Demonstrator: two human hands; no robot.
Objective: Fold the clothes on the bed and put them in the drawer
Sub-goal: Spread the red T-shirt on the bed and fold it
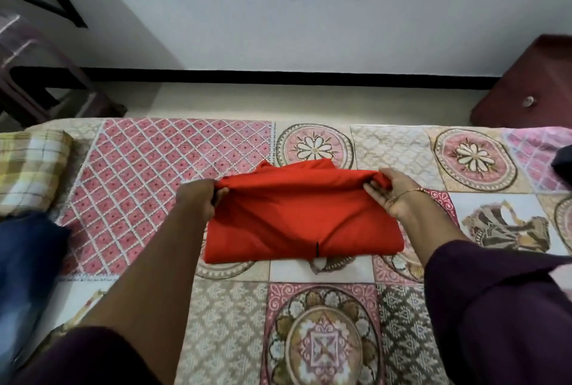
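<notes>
Closest to us, two dark purple sleeves reach out over the patterned bedspread. Our left hand has its fingers curled tight round the left end of the red cloth's raised fold, and our right hand, a thin bracelet at its wrist, pinches the right end the same way. The red cloth lies part-folded in the middle of the bed, its far edge lifted between our hands. At the left edge sits blue fabric, then a checked pillow. Beyond the bed, a brown drawer with a round knob stands far right.
</notes>
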